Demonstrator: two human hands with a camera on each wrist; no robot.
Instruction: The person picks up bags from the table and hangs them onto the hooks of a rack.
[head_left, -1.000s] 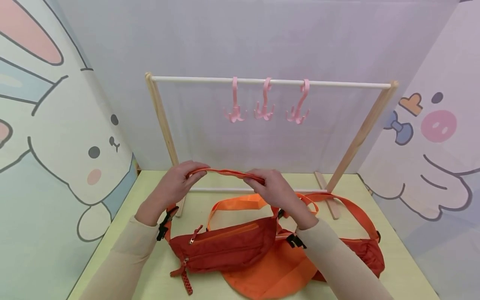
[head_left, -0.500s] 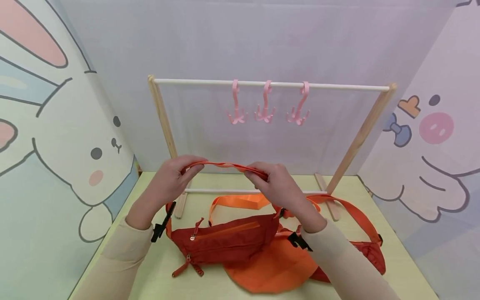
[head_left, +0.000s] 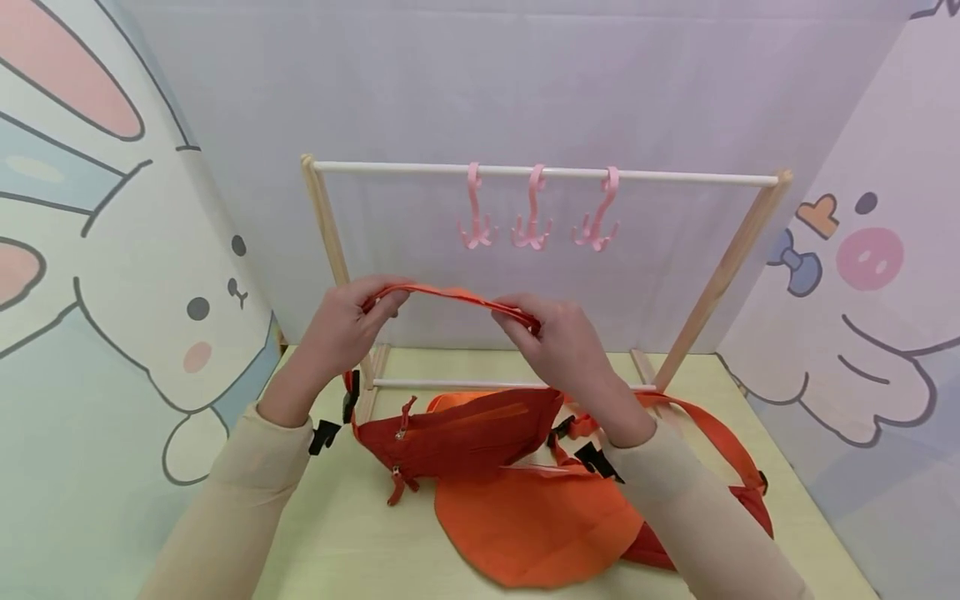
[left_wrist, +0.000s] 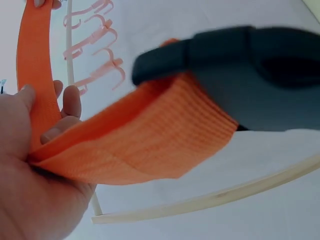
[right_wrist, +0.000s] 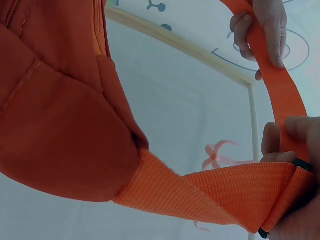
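L grip point(head_left: 351, 323) & R grip point(head_left: 557, 335) both grasping the same orange-red strap point(head_left: 453, 292), thumbs + fingers pinching it, a short span btwn them bowed slightly up. Vs 1 s ago: both raised, so that span now shows against the pale back wall point(head_left: 660, 92) instead of over/near the rear edge of the worktop point(head_left: 345, 533).

Red waist bag point(head_left: 468, 433) hangs from strap, below & btwn the hands, and has come up w/ it; R end higher than L, zip pulls point(head_left: 397, 486) dangling at L end. Can't tell if its bottom still touches the orange item point(head_left: 536, 529) under it, but more of that item's round part shows now than before.

2nd red bag point(head_left: 752, 506) unchanged on worktop at R, partly behind R forearm; its strap loops up behind. 3 pink hooks point(head_left: 533, 237) still on rack's white rail point(head_left: 390, 168), above & beyond hands. L wrist view: strap runs thru blk buckle point(left_wrist: 225, 70), blurred.
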